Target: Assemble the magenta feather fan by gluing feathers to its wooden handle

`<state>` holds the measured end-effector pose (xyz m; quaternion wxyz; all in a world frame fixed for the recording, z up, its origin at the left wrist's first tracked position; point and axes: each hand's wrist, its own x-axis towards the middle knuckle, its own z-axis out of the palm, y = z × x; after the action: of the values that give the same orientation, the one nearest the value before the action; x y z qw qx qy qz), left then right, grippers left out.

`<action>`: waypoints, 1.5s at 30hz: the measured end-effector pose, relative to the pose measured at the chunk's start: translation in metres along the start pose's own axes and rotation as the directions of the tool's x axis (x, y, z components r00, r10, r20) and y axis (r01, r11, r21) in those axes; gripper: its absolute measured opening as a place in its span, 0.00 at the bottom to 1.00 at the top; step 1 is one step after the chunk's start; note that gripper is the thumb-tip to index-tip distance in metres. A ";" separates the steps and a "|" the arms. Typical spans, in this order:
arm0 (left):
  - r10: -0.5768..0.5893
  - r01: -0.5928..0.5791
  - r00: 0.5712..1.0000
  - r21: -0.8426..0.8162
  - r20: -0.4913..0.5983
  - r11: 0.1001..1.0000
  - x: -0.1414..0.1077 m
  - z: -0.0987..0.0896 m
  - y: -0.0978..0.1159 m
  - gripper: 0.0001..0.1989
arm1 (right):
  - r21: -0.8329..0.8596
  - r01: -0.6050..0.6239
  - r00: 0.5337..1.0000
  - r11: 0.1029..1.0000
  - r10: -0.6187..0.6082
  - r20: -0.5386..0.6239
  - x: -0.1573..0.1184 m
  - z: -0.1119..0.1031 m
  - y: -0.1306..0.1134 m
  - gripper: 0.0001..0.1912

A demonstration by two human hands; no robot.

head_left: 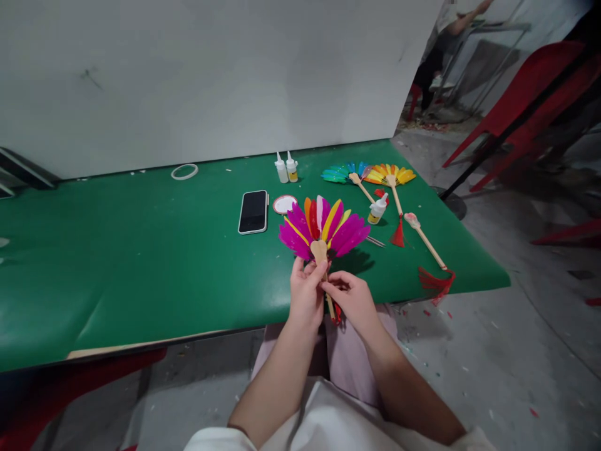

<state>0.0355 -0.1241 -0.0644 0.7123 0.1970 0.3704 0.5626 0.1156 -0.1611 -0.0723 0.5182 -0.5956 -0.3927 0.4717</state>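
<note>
Upright at the table's front edge is a feather fan [319,249], with magenta, red, orange, yellow and pale pink feathers on a wooden handle. My left hand [306,291] grips it just below the heart-shaped wooden head, thumb in front. Lower on the handle, my right hand [352,294] pinches the stick between thumb and fingers. Something red, like a tassel, hangs near the handle's lower end, partly hidden by my right hand. Behind the fan lie a round white label or lid with a red rim [284,204] and metal tweezers [375,241].
On the green table [188,269] are a phone [253,212], two glue bottles [287,168], another bottle [377,210] and a white ring [184,171]. Blue-green [345,173] and yellow [391,175] fans lie right, beside a featherless handle [426,241]. A white panel [211,75] stands behind; red chairs [526,94] beyond.
</note>
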 end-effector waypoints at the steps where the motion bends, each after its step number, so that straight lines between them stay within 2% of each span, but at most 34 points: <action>1: 0.009 -0.009 1.000 0.008 -0.003 1.000 0.000 0.000 0.000 0.25 | -0.003 0.000 1.000 1.000 0.000 -0.003 0.000 0.000 0.000 0.07; 7: 0.086 -0.084 0.996 0.052 -0.027 0.995 0.000 0.002 0.001 0.28 | 0.005 0.009 1.000 1.000 -0.009 -0.006 0.000 0.000 0.000 0.06; 12: 0.084 -0.082 0.995 0.044 -0.050 0.996 0.000 0.002 0.003 0.29 | 0.013 0.012 1.000 1.000 -0.012 -0.001 0.000 0.001 -0.002 0.07; 21: 0.171 -0.171 0.985 0.077 0.006 0.982 -0.006 0.005 0.007 0.25 | 0.061 0.011 0.998 0.998 -0.015 0.066 -0.004 0.001 -0.006 0.08; 30: 0.138 -0.140 0.990 0.046 0.035 0.989 -0.009 0.004 0.009 0.25 | 0.052 0.027 0.997 0.998 -0.031 0.070 -0.008 0.002 -0.011 0.09; 34: 0.036 -0.034 0.994 -0.017 0.104 0.999 -0.013 0.006 0.011 0.34 | 0.040 0.038 0.998 0.998 -0.040 0.047 -0.009 -0.001 -0.012 0.09; 37: -0.080 0.098 0.968 -0.064 0.238 0.993 -0.016 0.005 0.011 0.38 | -0.022 0.116 0.993 0.993 -0.116 -0.027 -0.008 -0.009 -0.010 0.10; 40: -0.119 0.163 0.952 -0.136 0.284 0.977 -0.012 -0.002 0.014 0.32 | -0.224 0.224 0.960 0.949 -0.254 -0.117 -0.007 -0.026 -0.009 0.10; 42: -0.112 0.160 0.961 -0.174 0.254 0.972 -0.007 -0.012 0.020 0.26 | -0.405 0.317 0.906 0.858 -0.400 -0.139 -0.007 -0.039 -0.011 0.09; 45: -0.062 0.083 0.981 -0.110 0.184 0.990 0.003 -0.028 0.039 0.24 | -0.632 0.417 0.809 0.654 -0.584 -0.071 -0.010 -0.056 -0.013 0.06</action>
<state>-0.0111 -0.1137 -0.0563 0.7732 0.1915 0.2777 0.5369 0.1674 -0.1819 -0.0567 0.4658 -0.6505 -0.5949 0.0781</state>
